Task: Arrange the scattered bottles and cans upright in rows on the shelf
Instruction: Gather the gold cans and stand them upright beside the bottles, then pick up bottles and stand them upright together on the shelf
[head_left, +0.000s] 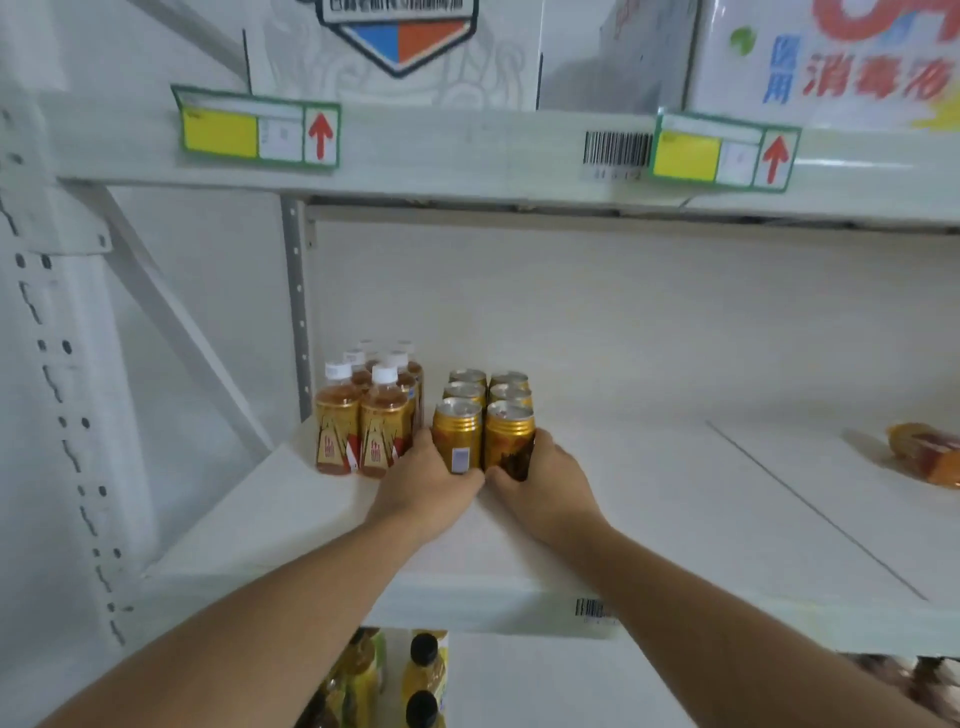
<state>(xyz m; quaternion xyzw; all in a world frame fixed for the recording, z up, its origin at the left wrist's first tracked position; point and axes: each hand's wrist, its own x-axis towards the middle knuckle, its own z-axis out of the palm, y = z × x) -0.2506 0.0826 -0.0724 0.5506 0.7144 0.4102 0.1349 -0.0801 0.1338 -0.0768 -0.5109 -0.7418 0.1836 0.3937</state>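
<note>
On the white shelf (649, 493), gold cans stand upright in two rows of three. My left hand (423, 486) wraps the base of the front left can (457, 428). My right hand (545, 480) wraps the base of the front right can (509, 431). Their thumbs meet in front of the two cans. To the left, several tea bottles (363, 415) with white caps stand upright in two rows, close beside my left hand. One orange bottle (927, 452) lies on its side at the shelf's far right edge.
The upper shelf beam (467, 150) with price tags hangs overhead, with cartons (400, 47) on top of it. A perforated upright post (57, 364) and a diagonal brace stand at the left. Dark-capped yellow bottles (423, 675) sit on the shelf below.
</note>
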